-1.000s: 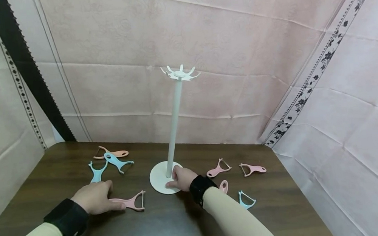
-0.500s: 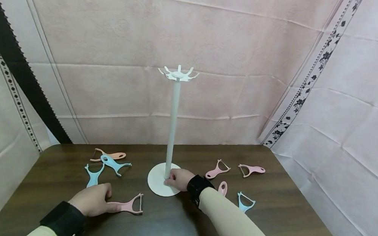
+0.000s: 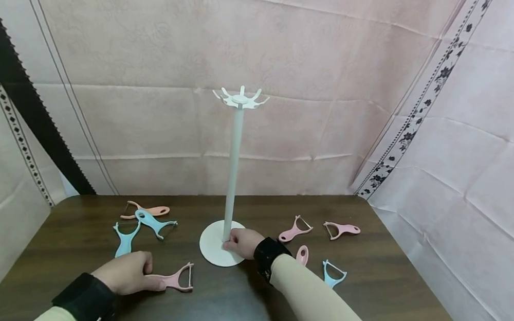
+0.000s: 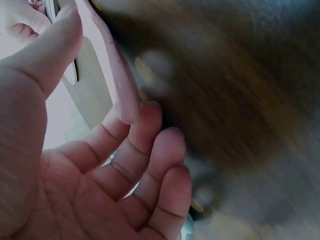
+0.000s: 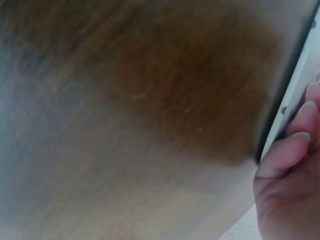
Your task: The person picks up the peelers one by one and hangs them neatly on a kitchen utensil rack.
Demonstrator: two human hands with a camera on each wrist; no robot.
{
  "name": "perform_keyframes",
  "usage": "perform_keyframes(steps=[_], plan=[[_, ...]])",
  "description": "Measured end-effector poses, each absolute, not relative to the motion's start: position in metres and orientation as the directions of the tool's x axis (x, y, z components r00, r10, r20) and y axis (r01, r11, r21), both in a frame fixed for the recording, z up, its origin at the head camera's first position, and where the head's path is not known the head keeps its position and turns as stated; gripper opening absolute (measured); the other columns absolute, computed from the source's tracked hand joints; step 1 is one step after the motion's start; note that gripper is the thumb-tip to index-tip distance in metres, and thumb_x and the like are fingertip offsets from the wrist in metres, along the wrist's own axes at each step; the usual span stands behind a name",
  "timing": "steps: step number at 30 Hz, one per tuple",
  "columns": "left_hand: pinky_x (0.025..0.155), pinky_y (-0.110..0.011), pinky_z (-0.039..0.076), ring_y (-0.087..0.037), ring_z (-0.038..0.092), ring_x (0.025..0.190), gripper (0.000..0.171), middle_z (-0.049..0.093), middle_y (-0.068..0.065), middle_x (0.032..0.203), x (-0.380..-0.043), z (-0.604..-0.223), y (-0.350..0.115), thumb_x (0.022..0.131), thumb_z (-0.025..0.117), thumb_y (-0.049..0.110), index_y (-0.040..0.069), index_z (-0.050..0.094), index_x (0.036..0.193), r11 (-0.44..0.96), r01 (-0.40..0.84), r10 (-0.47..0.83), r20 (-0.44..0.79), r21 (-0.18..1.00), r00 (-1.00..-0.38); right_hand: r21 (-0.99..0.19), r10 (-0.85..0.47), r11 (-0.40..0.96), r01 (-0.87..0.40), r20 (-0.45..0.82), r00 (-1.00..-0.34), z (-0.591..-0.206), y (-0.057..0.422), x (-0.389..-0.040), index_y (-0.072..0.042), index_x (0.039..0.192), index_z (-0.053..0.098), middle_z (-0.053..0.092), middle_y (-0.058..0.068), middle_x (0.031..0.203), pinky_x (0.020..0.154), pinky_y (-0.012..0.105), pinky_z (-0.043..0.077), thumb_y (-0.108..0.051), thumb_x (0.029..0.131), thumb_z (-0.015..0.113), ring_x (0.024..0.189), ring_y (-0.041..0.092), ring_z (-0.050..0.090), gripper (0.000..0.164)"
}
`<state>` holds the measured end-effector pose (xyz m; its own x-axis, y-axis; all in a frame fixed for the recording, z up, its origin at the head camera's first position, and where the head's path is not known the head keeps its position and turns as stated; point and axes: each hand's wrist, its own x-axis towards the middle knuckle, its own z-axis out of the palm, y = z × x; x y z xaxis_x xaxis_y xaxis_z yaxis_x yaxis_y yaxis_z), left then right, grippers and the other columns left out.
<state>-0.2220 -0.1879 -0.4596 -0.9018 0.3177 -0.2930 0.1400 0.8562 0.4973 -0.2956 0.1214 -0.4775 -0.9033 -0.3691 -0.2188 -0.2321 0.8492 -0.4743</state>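
Head view: left of the white hook-topped stand (image 3: 233, 168), the left hand (image 3: 126, 274), grip narrowed, pinches a pink Y-shaped peeler (image 3: 173, 281), which a loose pinch might drop; the right hand (image 3: 244, 243) holds the stand's base (image 3: 212, 245).

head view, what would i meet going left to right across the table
Left hand, pink peeler it holds, stand base, right hand, partly hidden pink peeler, blue peeler on the right, rightmost pink peeler. Peelers whose order is unclear are omitted.
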Motion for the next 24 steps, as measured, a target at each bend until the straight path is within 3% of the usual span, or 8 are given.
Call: perform_keyframes(steps=[8,24], plan=[[0.056,-0.033,0.033,-0.019,0.047,0.061,0.041,0.05,-0.003,0.068,-0.223,-0.461,-0.186,0.071,0.084,0.039,0.011,0.055,0.08,0.851,0.172,0.345,-0.283,0.497,-0.895,-0.489,-0.361,0.845,-0.216,-0.225,-0.905,-0.479,0.122,-0.296,-0.014,0.079,0.053,0.051,-0.002,0.069,0.057,0.026,0.038,-0.036,0.094,0.063,0.063,0.015,0.048,0.028],[0.054,-0.032,0.035,-0.017,0.048,0.058,0.029,0.05,-0.001,0.065,-0.222,-0.459,-0.191,0.076,0.082,0.027,0.012,0.057,0.073,0.849,0.191,0.377,-0.314,0.492,-0.871,-0.497,-0.348,0.844,-0.203,-0.218,-0.912,-0.49,0.123,-0.302,-0.016,0.074,0.054,0.053,-0.002,0.066,0.055,0.028,0.039,-0.042,0.086,0.071,0.062,0.016,0.049,0.034]])
